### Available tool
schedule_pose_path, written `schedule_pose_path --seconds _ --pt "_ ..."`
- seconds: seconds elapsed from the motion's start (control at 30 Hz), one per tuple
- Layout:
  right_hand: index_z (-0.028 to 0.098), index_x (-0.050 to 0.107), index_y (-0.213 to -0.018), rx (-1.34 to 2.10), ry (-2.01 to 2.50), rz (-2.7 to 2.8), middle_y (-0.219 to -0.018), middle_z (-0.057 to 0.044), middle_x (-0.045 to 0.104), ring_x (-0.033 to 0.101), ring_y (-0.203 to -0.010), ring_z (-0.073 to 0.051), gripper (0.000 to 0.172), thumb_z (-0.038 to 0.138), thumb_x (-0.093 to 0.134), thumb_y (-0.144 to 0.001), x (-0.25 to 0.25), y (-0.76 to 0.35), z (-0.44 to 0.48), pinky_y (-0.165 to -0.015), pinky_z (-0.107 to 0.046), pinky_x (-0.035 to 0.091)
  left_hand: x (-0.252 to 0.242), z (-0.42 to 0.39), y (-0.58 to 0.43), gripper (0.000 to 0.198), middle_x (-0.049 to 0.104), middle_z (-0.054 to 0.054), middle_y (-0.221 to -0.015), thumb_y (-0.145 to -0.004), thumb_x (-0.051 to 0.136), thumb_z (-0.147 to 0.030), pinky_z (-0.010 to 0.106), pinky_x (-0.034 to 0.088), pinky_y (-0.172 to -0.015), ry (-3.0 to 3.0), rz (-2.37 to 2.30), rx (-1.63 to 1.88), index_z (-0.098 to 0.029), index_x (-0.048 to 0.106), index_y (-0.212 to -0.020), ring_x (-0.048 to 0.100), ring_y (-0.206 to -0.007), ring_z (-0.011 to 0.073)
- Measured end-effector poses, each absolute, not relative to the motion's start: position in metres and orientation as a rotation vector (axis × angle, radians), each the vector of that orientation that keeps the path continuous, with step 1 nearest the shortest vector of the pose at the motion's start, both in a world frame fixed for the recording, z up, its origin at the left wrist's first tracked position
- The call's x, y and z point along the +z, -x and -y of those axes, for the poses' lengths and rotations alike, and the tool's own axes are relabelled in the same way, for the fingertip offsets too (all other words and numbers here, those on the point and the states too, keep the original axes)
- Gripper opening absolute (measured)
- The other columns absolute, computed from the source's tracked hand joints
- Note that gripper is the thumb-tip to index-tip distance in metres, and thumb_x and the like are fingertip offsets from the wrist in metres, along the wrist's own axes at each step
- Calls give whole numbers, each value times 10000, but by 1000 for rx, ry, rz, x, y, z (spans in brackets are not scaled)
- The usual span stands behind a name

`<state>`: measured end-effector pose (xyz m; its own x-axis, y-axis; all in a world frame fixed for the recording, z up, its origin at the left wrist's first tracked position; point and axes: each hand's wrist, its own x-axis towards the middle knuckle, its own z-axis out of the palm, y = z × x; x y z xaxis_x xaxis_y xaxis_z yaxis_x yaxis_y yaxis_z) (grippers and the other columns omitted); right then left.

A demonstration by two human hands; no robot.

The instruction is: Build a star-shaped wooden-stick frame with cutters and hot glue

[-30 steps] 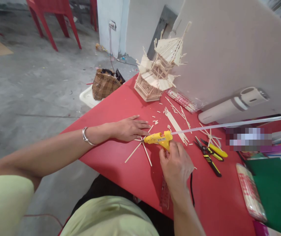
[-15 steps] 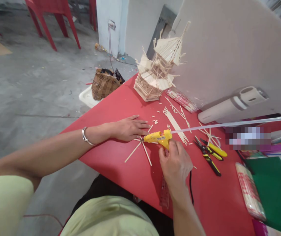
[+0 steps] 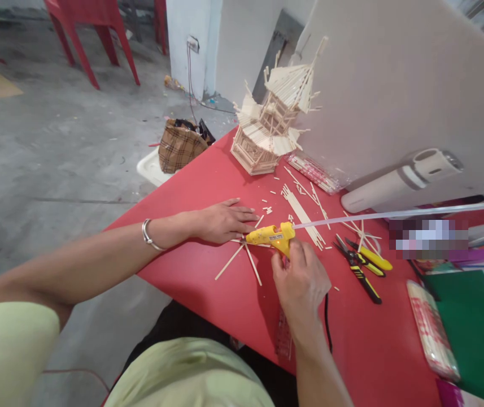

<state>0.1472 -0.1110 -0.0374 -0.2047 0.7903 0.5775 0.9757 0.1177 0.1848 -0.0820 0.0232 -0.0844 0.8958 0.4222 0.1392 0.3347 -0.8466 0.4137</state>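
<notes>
Crossed sticks (image 3: 230, 262) lie near the front edge of the surface (image 3: 364, 345) — glue gun (image 3: 269, 234) tip at their centre. I have the right hand (image 3: 303, 277) curled round its handle; left hand (image 3: 220, 222) flat, slightly spread, beside the sticks. Stick pagoda (image 3: 262, 135) — far corner.

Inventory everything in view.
glue gun: one, yellow, held
glue stick: one, clear, behind gun
crossed sticks: several, pale, at nozzle
loose sticks: many, pale, on table
stick pagoda: one, pale, far end
stick packs: two, pale, by pagoda and right
pliers: at least one, black-yellow, right
flask: one, whitish, by wall
sheet: one, green, far right
table: one, red, beneath
bag: one, brown, beyond table
chair: at least one, red, upper left
bracelet: one, silver, left wrist
left hand: one, on table
right hand: one, gripping gun
</notes>
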Motion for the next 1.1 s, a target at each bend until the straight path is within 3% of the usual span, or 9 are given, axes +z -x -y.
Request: schedule_pose_path --seconds 1.1 --pt "142 650 -1133 -798 1747 2040 -896 -57 694 614 -778 -185 227 199 550 -938 -41 -156 111 -662 -294 422 -86 -23 83 413 441 51 -1621 -1034 490 -354 526 115 -1280 -2694 -563 316 -363 596 -1433 372 -1525 245"
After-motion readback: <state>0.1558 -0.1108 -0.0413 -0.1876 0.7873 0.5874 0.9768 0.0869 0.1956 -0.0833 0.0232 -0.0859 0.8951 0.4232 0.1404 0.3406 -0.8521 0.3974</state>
